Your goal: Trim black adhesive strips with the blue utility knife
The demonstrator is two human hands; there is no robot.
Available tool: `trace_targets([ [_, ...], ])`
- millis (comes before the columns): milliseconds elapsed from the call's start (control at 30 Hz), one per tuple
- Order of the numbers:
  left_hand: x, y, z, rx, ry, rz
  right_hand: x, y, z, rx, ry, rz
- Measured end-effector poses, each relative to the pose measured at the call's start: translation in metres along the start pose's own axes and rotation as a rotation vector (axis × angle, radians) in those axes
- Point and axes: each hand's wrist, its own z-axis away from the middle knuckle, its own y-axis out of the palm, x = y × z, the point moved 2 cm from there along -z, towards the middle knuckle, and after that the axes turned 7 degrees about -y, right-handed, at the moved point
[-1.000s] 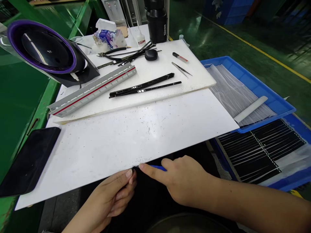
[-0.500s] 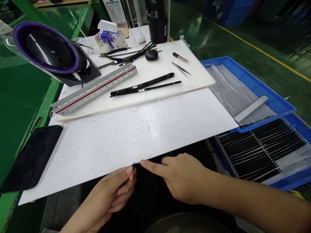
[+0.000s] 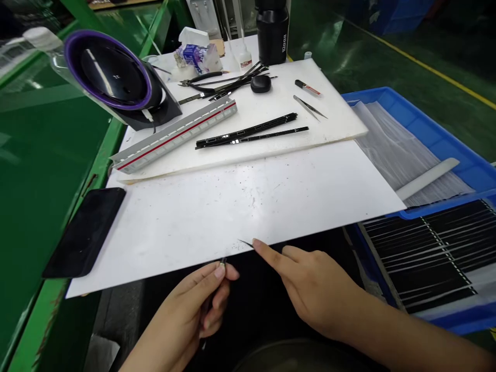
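Observation:
Below the front edge of the white board (image 3: 186,217), my left hand (image 3: 201,294) is closed. Its thumb and index finger pinch a small dark strip (image 3: 223,261), of which only a short end shows. To its right, my right hand (image 3: 310,279) grips a thin pointed blade (image 3: 245,243). The index finger stretches along it, and its handle is hidden in the hand. The blade's tip is over the edge of the white board, apart from the dark strip. Tiny dark and pale scraps (image 3: 251,196) lie scattered on the board.
A foam slab (image 3: 271,144) carries black strips (image 3: 248,130), tweezers (image 3: 310,107), pliers (image 3: 201,82) and a grey channel (image 3: 178,137). A phone (image 3: 85,232) lies at left, near a purple-rimmed fan (image 3: 110,70). Blue trays (image 3: 418,116) stand at right.
The blade has drawn back from the strip, up and right, with my right hand. My left hand has turned the strip's end upward. The whole view has shifted, so the table sits further right.

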Motion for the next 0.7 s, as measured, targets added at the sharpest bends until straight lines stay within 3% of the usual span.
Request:
trace_targets([
  [267,-0.003,0.004,-0.008,0.064,0.005,0.007,0.016,0.008,0.003,-0.001,0.084,-0.235],
  [467,0.005,0.009,-0.010,-0.017,0.070,-0.011,0.027,0.006,-0.001,0.022,0.066,-0.297],
  [700,0.009,0.011,-0.010,-0.044,0.046,0.038,0.034,0.003,-0.007,0.061,0.039,-0.319],
])
